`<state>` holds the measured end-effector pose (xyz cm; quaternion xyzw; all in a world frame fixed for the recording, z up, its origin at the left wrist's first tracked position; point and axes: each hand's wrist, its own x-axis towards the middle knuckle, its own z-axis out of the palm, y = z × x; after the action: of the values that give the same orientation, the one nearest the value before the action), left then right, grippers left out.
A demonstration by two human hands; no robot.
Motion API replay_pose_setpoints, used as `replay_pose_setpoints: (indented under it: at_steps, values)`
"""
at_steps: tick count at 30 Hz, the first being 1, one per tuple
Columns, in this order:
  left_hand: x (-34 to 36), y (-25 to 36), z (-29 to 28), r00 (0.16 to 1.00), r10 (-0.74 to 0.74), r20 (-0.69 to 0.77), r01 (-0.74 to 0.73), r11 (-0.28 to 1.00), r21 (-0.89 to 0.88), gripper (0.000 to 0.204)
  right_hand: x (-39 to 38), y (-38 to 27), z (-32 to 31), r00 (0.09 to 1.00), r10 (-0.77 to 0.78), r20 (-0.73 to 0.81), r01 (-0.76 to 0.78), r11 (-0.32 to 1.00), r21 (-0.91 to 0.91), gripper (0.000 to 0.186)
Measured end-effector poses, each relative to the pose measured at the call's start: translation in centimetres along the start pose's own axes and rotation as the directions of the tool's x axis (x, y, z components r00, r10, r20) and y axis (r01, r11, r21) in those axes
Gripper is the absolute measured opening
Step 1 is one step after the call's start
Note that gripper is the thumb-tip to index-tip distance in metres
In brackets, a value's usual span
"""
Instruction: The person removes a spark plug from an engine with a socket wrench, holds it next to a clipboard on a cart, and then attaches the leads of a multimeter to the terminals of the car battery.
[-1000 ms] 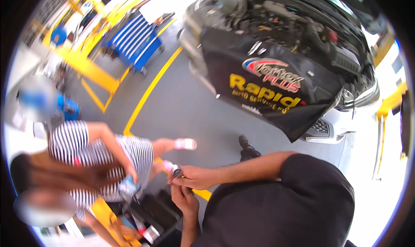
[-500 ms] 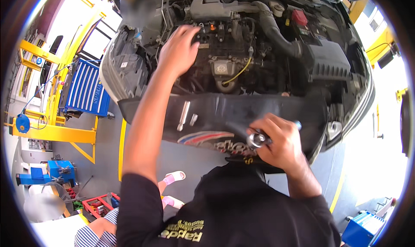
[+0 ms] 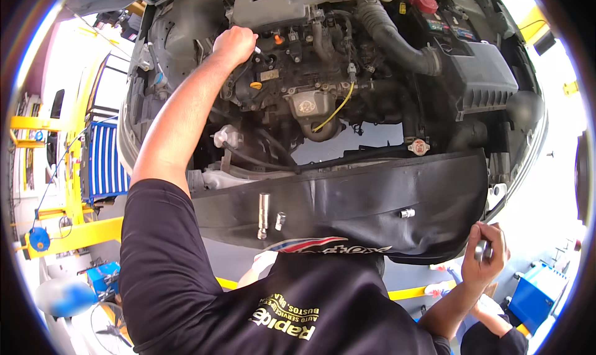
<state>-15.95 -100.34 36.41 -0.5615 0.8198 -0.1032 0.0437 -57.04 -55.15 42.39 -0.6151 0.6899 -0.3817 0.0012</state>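
Observation:
Over the left side of the engine [image 3: 323, 66], my left hand [image 3: 234, 45] is closed, fingers curled down near the engine top. Something small and pale shows by its fingertips; its kind is hidden. Off the right end of the black fender cover [image 3: 347, 187], my right hand [image 3: 487, 255] is wrapped round a ratchet [image 3: 482, 250], whose round metal head shows between the fingers. On the cover lie a long chrome socket piece [image 3: 263, 215], a short socket [image 3: 280, 221] beside it, and another small socket [image 3: 407, 213] farther right.
A yellow dipstick handle [image 3: 256, 85] and an orange-topped part [image 3: 278, 39] are near my left hand. The air filter box [image 3: 481, 75] and radiator cap [image 3: 419, 147] are to the right. Another person's arm [image 3: 493, 318] shows at lower right, near a blue tool cart [image 3: 534, 296].
My left hand has gone from loosely open to closed over the engine. My right hand has moved right, off the cover, keeping the ratchet. The view has shifted.

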Motion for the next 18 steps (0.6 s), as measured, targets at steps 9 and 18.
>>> replay_pose_setpoints:
  at_steps: [9,18]
  values:
    - [0.0,-1.1,1.1,0.994,0.038,0.102,-0.025,0.992,-0.127,0.033,-1.7,-8.1,3.5,0.993,0.084,0.089,-0.076,0.994,-0.081,0.01]
    - [2.7,-6.1,5.6,0.929,0.268,-0.256,-0.317,0.932,-0.177,0.032,-5.8,-9.1,4.2,0.89,0.386,0.244,-0.349,0.92,-0.18,0.024]
